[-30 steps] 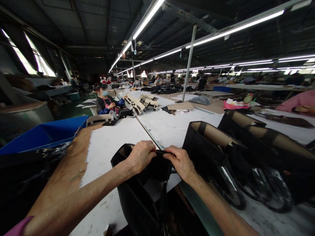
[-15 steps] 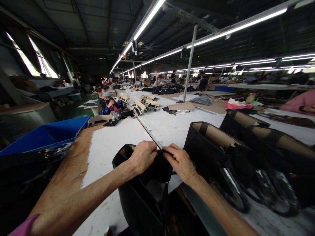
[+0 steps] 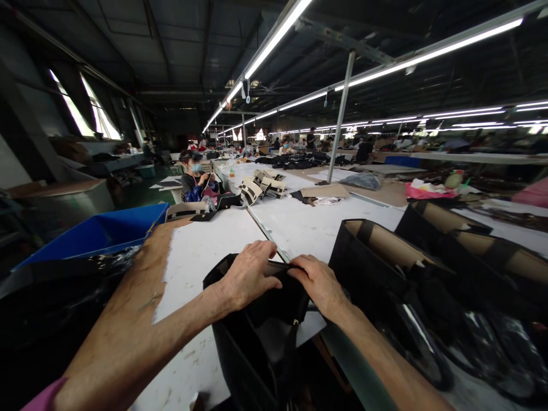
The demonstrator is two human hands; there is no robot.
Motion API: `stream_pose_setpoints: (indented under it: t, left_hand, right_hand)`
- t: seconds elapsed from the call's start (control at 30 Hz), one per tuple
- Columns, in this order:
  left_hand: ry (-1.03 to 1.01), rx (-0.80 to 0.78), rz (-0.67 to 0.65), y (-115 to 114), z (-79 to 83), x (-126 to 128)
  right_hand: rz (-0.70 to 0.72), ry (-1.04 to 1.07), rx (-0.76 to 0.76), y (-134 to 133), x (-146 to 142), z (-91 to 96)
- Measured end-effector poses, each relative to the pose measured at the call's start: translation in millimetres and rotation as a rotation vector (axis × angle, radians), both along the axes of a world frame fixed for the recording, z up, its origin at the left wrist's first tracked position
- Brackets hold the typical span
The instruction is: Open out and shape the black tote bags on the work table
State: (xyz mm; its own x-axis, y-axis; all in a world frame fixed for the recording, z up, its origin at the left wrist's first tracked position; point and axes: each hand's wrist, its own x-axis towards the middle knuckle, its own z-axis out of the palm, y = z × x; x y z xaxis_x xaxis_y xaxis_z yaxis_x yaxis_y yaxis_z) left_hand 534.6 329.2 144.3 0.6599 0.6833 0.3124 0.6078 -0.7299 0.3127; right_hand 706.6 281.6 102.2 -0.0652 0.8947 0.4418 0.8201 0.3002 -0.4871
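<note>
- Both your hands are clamped on the top rim of the black bag (image 3: 257, 337). Your left hand (image 3: 248, 274) curls its fingers over the edge, and your right hand (image 3: 319, 285) pinches the same edge just beside it, fingertips almost meeting.
- That black bag stands upright, mouth open, at the near edge of the white-covered table (image 3: 205, 245), straight in front of you.
- On your right, tan-lined bags (image 3: 377, 251) stand open in a row on the same table, the nearest just beside your right hand.
- A blue bin (image 3: 98, 234) stands off the table's left side.
- Farther up the table, a seated person (image 3: 192, 182) works near some striped pieces (image 3: 261, 187).
</note>
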Motion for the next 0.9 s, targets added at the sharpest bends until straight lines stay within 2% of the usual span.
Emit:
stream_pose_setpoints:
  t: [0.07,0.17,0.23,0.3,0.4,0.7,0.77,0.9]
  left_hand:
    - [0.005,0.038,0.050,2,-0.2,-17]
    - [0.049,-0.037,0.138,6,-3.0,-43]
    - [0.056,-0.101,0.118,7,-3.4,-56]
    - [0.059,-0.145,0.041,6,-1.9,-62]
    - [0.075,-0.188,-0.022,4,0.7,-65]
    - [-0.086,-0.231,-0.041,13,-2.4,-68]
    - [-0.097,-0.250,-0.010,9,-2.0,-67]
    - [-0.148,-0.310,0.132,3,-1.6,-62]
  right_hand:
    - [0.037,0.051,-0.055,1,6,2.0]
    - [0.076,0.066,-0.070,5,13,3.3]
    - [0.077,0.048,-0.073,8,16,3.5]
    - [0.066,0.022,-0.080,11,18,3.8]
    - [0.055,-0.010,-0.071,14,18,4.4]
    - [0.077,-0.010,-0.080,14,18,8.0]
    - [0.079,-0.008,-0.085,14,19,7.8]
    - [0.055,-0.021,-0.094,17,22,5.6]
